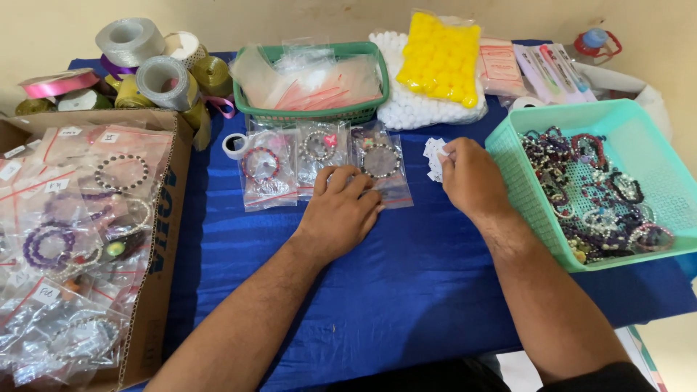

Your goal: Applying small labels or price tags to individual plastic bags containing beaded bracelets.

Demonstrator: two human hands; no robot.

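The left hand (340, 214) lay flat, gripping nothing, on the lower edge of the 3 bagged bracelets (319, 161), while just right of them the right hand (468, 178) pinched small white paper tags (433, 158).

Plain cream wall (327, 18), table under blue cloth (406, 290), soft even light

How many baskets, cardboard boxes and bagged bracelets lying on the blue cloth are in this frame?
Baskets: 2, green basket and teal basket
Cardboard box: 1
Bagged bracelets on the blue cloth: 3
Total: 6
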